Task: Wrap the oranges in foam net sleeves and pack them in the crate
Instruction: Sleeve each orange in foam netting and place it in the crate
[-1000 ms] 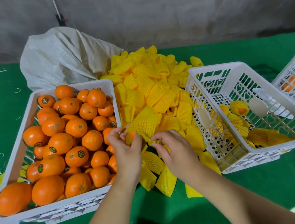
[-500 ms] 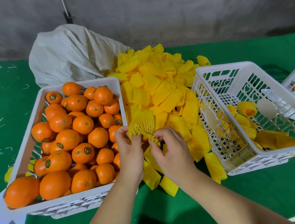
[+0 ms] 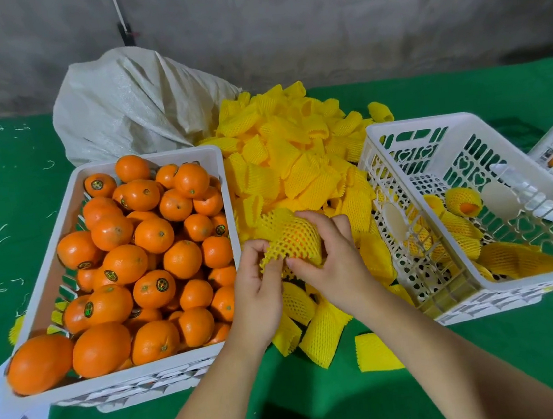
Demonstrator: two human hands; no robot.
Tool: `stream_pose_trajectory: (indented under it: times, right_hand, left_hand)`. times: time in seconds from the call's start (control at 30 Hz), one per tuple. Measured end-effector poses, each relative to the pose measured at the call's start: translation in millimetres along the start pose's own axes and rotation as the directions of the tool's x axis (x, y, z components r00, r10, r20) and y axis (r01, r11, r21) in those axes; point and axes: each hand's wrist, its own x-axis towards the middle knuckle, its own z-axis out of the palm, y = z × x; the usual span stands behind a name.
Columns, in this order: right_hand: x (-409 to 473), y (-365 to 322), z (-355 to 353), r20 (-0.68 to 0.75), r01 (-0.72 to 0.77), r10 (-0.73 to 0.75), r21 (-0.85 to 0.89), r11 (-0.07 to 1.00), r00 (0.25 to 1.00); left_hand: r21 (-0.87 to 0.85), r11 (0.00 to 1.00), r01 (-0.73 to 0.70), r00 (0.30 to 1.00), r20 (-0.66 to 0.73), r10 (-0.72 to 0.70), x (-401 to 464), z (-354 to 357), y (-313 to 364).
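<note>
**A:** Orange [image 3: 297, 238] sat at the middle of the frame, between both hands. What had changed?

**B:** A second before, the sleeve [image 3: 289, 242] was a slack net pinched open above the fruit. By this moment it was stretched over the orange, its mesh pulled into open diamonds with orange skin showing through. The left hand [image 3: 260, 290] pinched the frilled lower edge at seven o'clock of the fruit; the right hand [image 3: 329, 262] was cupped over the sleeve's right side, fingers closed on it.

**A:** So what did that mean for the job?

**B:** I judged this wrap nearly finished, with only the open end left to tidy before packing.

**A:** And where would it go?

**B:** The white slotted crate [image 3: 464, 119] at three o'clock, holding only a few wrapped fruit. The bin [image 3: 145, 160] at nine o'clock was heaped with glossy, stickered oranges. Spare sleeves [image 3: 297, 158], soft and ridged, lay piled at twelve o'clock on the green worktop [image 3: 9, 205].
</note>
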Motion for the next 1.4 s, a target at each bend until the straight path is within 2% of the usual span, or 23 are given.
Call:
stream_pose_trajectory:
  times: [0.07,0.17,0.27,0.37,0.43,0.5,0.57,0.63,0.7,0.73,0.77,0.83,0.87,0.9,0.93,0.97,1.0,1.03,1.07,1.13,1.2,1.3,1.4]
  right_hand:
    - [-1.1,3.4,-3.2,0.009,-0.010,0.010,0.059,0.998,1.000]
    - [-8.5,1.6,-0.3,0.053,-0.064,0.052,0.254,0.965,0.997]
    - [-12.5,-5.0,3.4,0.051,-0.122,0.111,0.342,0.932,0.993]
    - [-15.5,-14.5,4.3,0.200,-0.165,0.077,0.475,0.864,0.977]
    - [-14.0,-22.6,4.2,0.283,-0.246,0.090,0.585,0.773,0.955]
    - [-8.4,-29.1,3.9,0.203,-0.314,0.240,0.618,0.720,0.949]
    - [-0.6,-24.4,6.9,0.115,-0.370,0.402,0.669,0.644,0.908]
    - [7.5,-14.3,3.7,0.141,-0.453,0.558,0.755,0.474,0.818]
    - [18.8,2.7,-14.8,0.199,-0.500,0.631,0.795,0.344,0.750]
    - [24.3,9.8,-30.6,0.192,-0.509,0.636,0.781,0.362,0.747]
    - [28.4,16.7,-48.9,0.132,-0.491,0.625,0.747,0.447,0.769]
    - [34.2,34.1,-88.9,-0.169,-0.360,0.508,0.523,0.773,0.845]
    - [36.5,44.0,-109.7,-0.327,-0.306,0.419,0.344,0.887,0.847]
    - [39.7,55.9,-129.2,-0.457,-0.286,0.338,0.180,0.941,0.823]
    - [42.4,69.7,-145.2,-0.549,-0.300,0.287,0.070,0.951,0.784]
    - [43.7,83.7,-157.3,-0.617,-0.349,0.273,-0.002,0.937,0.738]
    - [43.2,98.3,-165.3,-0.654,-0.407,0.268,-0.067,0.911,0.707]
    - [40.7,111.6,-169.7,-0.653,-0.462,0.265,-0.147,0.875,0.710]
    - [35.8,125.9,-170.3,-0.618,-0.522,0.289,-0.234,0.820,0.731]
    - [24.5,142.3,-167.0,-0.510,-0.626,0.417,-0.357,0.693,0.752]
    - [20.3,148.0,-165.8,-0.430,-0.634,0.470,-0.453,0.626,0.771]
    - [21.1,148.2,-163.1,-0.302,-0.433,0.316,-0.711,0.554,0.900]
    - [22.3,147.8,-159.3,-0.187,-0.286,0.248,-0.840,0.462,0.951]
  left_hand:
    - [0.024,0.999,-0.030,1.000,0.008,0.030,0.7,-0.1,-2.3]
    - [0.066,0.995,-0.080,0.996,0.045,0.077,-0.3,-0.3,-1.0]
    - [-0.067,0.998,-0.018,0.999,0.039,0.021,0.2,-2.7,1.4]
    - [-0.142,0.989,0.040,0.999,-0.012,-0.042,2.5,-5.6,4.7]
    - [-0.052,0.997,0.055,0.998,-0.004,-0.055,2.5,-3.5,7.9]
    - [0.010,1.000,0.012,1.000,0.011,-0.012,0.3,-2.3,9.1]
    - [-0.029,0.999,0.016,0.999,0.050,-0.015,-1.1,-2.6,8.4]
    - [-0.070,0.997,0.037,0.998,0.056,-0.033,-1.4,-2.8,9.5]
    - [-0.117,0.992,0.054,0.998,-0.025,-0.057,-1.8,-3.2,11.9]
    - [-0.117,0.992,0.049,0.992,-0.113,-0.062,-2.7,-6.2,12.1]
    - [-0.077,0.996,0.037,0.975,-0.218,-0.053,-3.7,-12.4,10.4]
    - [0.088,0.992,0.087,0.929,-0.366,-0.049,-4.1,-36.3,3.0]
    - [0.181,0.969,0.168,0.926,-0.365,-0.092,-1.8,-51.9,-0.7]
    - [0.307,0.912,0.270,0.934,-0.313,-0.171,1.5,-68.0,-5.3]
    - [0.513,0.790,0.335,0.941,-0.231,-0.248,6.2,-82.8,-9.3]
    - [0.733,0.601,0.318,0.939,-0.157,-0.306,10.6,-93.7,-13.3]
    - [0.886,0.396,0.241,0.935,-0.103,-0.340,13.1,-100.0,-16.3]
    - [0.961,0.232,0.153,0.933,-0.063,-0.355,14.4,-101.5,-17.4]
    - [0.985,0.135,0.106,0.926,-0.049,-0.375,14.7,-98.7,-16.8]
    - [0.996,0.019,0.090,0.899,-0.073,-0.432,13.1,-89.1,-16.5]
    - [0.991,-0.097,0.095,0.880,-0.129,-0.457,12.3,-84.2,-19.1]
    - [0.969,-0.210,0.132,0.861,-0.217,-0.461,17.3,-85.5,-15.2]
    - [0.931,-0.356,0.075,0.884,-0.227,-0.408,17.2,-79.8,-16.3]
